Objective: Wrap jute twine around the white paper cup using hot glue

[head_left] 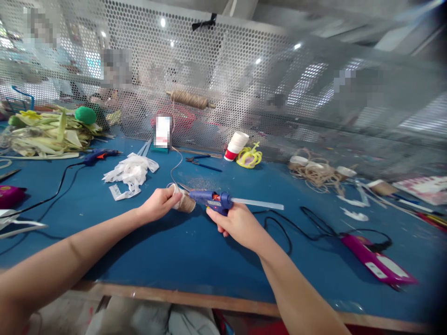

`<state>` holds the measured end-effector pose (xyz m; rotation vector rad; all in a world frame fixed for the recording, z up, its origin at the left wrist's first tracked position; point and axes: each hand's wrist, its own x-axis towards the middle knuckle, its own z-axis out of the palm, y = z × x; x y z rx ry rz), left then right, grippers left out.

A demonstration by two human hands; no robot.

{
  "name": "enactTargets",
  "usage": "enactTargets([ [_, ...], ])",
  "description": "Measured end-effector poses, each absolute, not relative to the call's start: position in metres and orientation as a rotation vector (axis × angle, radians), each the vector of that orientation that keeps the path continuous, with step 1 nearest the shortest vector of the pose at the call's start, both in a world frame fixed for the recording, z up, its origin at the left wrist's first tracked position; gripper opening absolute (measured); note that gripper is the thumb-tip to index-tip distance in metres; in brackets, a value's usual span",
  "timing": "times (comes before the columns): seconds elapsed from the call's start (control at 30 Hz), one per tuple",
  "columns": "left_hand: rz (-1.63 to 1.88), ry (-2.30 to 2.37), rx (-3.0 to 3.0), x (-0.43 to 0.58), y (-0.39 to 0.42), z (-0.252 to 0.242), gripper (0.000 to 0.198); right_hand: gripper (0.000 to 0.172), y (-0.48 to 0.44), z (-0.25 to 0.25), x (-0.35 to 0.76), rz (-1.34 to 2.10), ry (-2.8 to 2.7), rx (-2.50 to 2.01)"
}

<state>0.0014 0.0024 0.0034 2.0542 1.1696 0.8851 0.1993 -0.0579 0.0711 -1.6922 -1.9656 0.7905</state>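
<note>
Near the middle of the table, my left hand (159, 204) grips a small paper cup (188, 204) lying on its side, partly wrapped in brown twine. A blue hot glue gun (209, 199) is in my right hand (240, 224), fingers wrapped around its handle. Its nozzle points left and meets the cup's side; whether it touches cannot be told. From the gun's back sticks out a long clear glue stick (260, 203). A strand of twine (180, 160) runs from the cup up toward a twine spool (190, 99) mounted at the mesh panel.
Pliers (202, 164), white cups (238, 142) and a yellow crown-like piece (249, 157) stand behind. White plastic film (131, 172), another glue gun (99, 157) and corn husks (45, 135) are left. Right are a purple power strip (379, 260), black cord and tangled twine (316, 173).
</note>
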Motion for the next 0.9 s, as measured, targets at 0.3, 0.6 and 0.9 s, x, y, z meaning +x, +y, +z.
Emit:
enactTargets([
  [0.3, 0.878, 1.288, 1.925, 0.004, 0.0078, 0.006, 0.041, 0.021, -0.0613, 0.0627, 0.2003, 0.791, -2.041, -1.641],
  [0.6, 0.891, 1.28, 1.936, 0.0037, 0.0053, 0.0058, 0.041, 0.021, -0.0606, 0.0655, 0.1991, 0.77, -2.021, -1.67],
  [0.9, 0.894, 1.177, 2.039, 0.0024, 0.0031, 0.0005, 0.042, 0.018, -0.0559, 0.0688, 0.199, 0.753, -1.937, -1.689],
])
